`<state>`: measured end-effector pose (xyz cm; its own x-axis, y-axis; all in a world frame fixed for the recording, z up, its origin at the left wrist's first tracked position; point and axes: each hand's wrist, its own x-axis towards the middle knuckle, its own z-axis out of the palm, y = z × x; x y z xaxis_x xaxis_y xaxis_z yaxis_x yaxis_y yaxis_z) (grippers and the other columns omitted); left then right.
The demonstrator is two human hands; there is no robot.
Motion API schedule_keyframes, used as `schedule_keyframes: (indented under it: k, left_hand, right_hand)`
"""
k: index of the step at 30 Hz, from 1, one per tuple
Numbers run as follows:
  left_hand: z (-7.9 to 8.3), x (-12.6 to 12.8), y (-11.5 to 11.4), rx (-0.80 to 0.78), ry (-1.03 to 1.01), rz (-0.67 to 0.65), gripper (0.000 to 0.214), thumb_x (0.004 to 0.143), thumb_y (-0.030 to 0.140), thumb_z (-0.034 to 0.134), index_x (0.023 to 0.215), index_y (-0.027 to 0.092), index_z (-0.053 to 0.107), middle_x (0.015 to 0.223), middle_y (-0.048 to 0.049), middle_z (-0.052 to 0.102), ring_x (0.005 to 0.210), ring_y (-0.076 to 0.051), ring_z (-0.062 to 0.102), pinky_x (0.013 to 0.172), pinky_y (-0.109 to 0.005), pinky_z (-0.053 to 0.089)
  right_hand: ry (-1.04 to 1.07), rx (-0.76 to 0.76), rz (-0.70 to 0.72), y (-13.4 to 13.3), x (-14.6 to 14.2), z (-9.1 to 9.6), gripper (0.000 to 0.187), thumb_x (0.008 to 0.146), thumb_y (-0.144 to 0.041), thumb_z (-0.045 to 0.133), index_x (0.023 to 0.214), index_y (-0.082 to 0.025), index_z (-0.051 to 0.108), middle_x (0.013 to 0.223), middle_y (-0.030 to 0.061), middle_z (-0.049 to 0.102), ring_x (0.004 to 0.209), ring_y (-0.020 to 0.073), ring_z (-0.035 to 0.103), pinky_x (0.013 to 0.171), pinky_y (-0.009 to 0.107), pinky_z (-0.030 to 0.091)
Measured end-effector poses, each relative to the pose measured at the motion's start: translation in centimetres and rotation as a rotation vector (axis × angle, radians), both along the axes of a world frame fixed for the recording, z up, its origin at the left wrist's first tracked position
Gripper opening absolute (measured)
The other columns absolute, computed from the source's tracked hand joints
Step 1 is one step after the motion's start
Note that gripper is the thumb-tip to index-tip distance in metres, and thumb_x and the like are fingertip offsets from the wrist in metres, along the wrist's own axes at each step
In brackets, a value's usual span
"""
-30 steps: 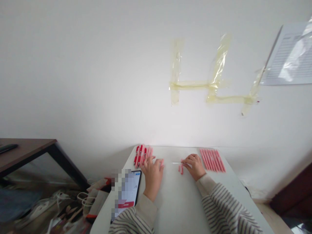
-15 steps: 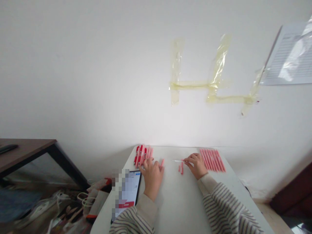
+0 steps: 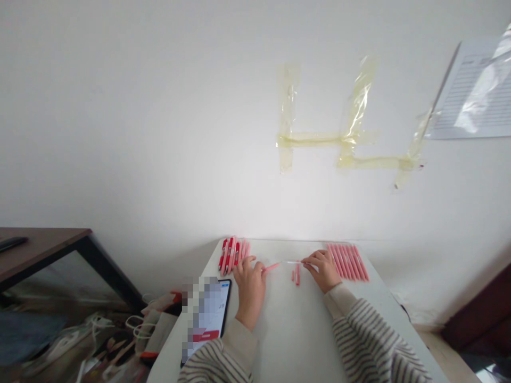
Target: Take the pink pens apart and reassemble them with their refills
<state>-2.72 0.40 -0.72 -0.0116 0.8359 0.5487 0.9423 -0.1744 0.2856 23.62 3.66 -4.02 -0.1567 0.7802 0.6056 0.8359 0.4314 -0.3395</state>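
Between thumb and fingers, my left hand (image 3: 251,284) pinches a pink pen barrel (image 3: 272,267) that points right. My right hand (image 3: 322,270) grips the far end of a thin whitish pen refill (image 3: 290,261), whose tip meets or nearly meets the barrel's end; I cannot tell if it is inside. Below the refill, short pink pen parts (image 3: 297,275) lie on the white table (image 3: 297,335). Several red and pink pens (image 3: 229,256) lie in a row beyond my left hand. To the right of my right hand is a row of pink pens (image 3: 348,261).
A phone (image 3: 211,314) with a lit screen lies at the table's left edge. Farther left stands a brown desk (image 3: 43,250), with cables and bags (image 3: 104,340) on the floor below. A wall (image 3: 159,133) with yellowish tape (image 3: 315,139) rises behind the table.
The pink barrel in my left hand has swung from nearly upright to pointing right, toward the refill's tip. My right hand with the refill has barely moved.
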Motion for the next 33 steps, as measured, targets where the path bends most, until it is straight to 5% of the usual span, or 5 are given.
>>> schedule_keyframes:
  k: [33]
  left_hand:
    - [0.63, 0.8, -0.3, -0.051, -0.104, -0.104, 0.01, 0.082, 0.024, 0.066, 0.087, 0.028, 0.073, 0.121, -0.0052, 0.055, 0.118, -0.027, 0.046, 0.104, -0.049, 0.039]
  right_hand:
    - [0.012, 0.027, 0.081, -0.36, -0.79, 0.17, 0.016, 0.092, -0.031, 0.064, 0.099, -0.032, 0.078, 0.091, 0.007, 0.068, 0.099, 0.0248, 0.052, 0.088, 0.041, 0.046]
